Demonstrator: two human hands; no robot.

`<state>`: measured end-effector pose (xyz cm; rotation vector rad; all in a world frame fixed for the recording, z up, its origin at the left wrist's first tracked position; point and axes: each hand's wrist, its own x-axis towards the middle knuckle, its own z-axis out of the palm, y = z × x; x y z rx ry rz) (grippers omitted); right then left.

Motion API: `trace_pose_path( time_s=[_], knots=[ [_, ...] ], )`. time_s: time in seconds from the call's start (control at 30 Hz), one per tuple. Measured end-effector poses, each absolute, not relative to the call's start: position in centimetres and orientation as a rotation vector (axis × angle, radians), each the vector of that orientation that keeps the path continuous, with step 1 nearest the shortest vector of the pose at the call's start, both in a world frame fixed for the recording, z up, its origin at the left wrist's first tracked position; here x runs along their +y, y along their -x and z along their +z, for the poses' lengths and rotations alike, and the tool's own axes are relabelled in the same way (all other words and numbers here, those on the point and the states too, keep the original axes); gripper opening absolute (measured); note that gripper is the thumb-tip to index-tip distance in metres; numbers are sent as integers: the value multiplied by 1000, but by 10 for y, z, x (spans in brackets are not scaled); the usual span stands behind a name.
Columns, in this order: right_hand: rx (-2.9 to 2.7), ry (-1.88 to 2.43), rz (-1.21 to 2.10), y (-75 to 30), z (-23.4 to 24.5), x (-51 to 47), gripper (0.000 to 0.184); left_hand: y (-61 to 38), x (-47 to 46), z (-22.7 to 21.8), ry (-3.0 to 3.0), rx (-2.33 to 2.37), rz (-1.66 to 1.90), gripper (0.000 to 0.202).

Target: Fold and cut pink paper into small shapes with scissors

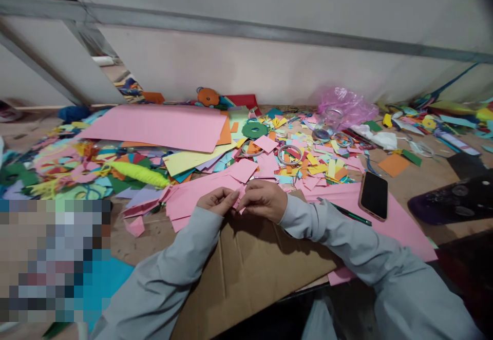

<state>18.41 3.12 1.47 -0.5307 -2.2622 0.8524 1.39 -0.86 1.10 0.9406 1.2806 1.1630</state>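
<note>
My left hand (219, 201) and my right hand (263, 200) meet over the near middle of the table, both pinched on a small pink paper piece (239, 201) held between them. Grey sleeves cover both arms. Under the hands lies a brown cardboard sheet (246, 273). Cut pink paper pieces (185, 201) lie just left of my left hand. A pink sheet (400, 224) lies under my right forearm.
A black phone (373, 195) lies on the pink sheet at right, a green pen (352, 215) beside it. A large pink sheet (157, 127), coloured paper scraps (308, 157), tape rings (290, 154), a glass jar (332, 119), a pink plastic bag (346, 105) and a white wall (269, 73) lie beyond.
</note>
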Motion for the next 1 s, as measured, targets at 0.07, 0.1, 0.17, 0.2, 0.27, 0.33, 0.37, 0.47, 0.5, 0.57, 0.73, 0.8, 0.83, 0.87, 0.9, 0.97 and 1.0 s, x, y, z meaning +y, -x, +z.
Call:
trace_pose_path(
  time_s=[0.07, 0.1, 0.17, 0.2, 0.27, 0.33, 0.37, 0.47, 0.5, 0.57, 0.73, 0.8, 0.83, 0.87, 0.9, 0.97, 1.0],
  knots=[
    [-2259, 537, 853, -183, 17, 31, 15, -14, -8, 11, -939, 1275, 1169, 34],
    [-2257, 545, 863, -184, 18, 30, 14, -13, -8, 11, -942, 1278, 1163, 35],
    [-2233, 545, 907, -186, 20, 30, 14, -11, -7, 10, -946, 1296, 1147, 36],
    [-2212, 546, 936, -187, 21, 30, 15, -10, -6, 9, -947, 1303, 1141, 37],
    [-2162, 559, 977, -190, 22, 31, 18, -8, -5, 8, -949, 1312, 1138, 37],
    [-2133, 582, 982, -191, 22, 33, 20, -7, -5, 7, -960, 1313, 1147, 37],
    [-2131, 584, 977, -191, 21, 34, 21, -7, -5, 6, -966, 1314, 1147, 36],
    [-2148, 563, 965, -190, 17, 37, 25, -8, -5, 2, -983, 1320, 1137, 36],
    [-2157, 566, 961, -189, 16, 37, 26, -8, -6, 1, -1002, 1327, 1138, 36],
    [-2162, 603, 959, -187, 15, 35, 26, -8, -6, -1, -1055, 1346, 1156, 35],
    [-2047, 766, 1015, -182, 16, 25, 18, -9, -7, -3, -1101, 1362, 1199, 32],
    [-2004, 825, 1005, -180, 16, 22, 15, -10, -8, -1, -1108, 1336, 1205, 30],
    [-1990, 853, 997, -180, 15, 21, 14, -10, -8, 0, -1114, 1326, 1203, 29],
    [-1982, 882, 991, -179, 15, 20, 13, -11, -9, 2, -1120, 1320, 1196, 28],
    [-1981, 910, 988, -179, 15, 20, 12, -11, -10, 3, -1123, 1318, 1184, 29],
    [-2001, 954, 987, -179, 16, 21, 11, -12, -11, 6, -1122, 1316, 1151, 30],
    [-2017, 969, 987, -179, 16, 21, 11, -12, -12, 7, -1117, 1310, 1139, 32]
  ],
)
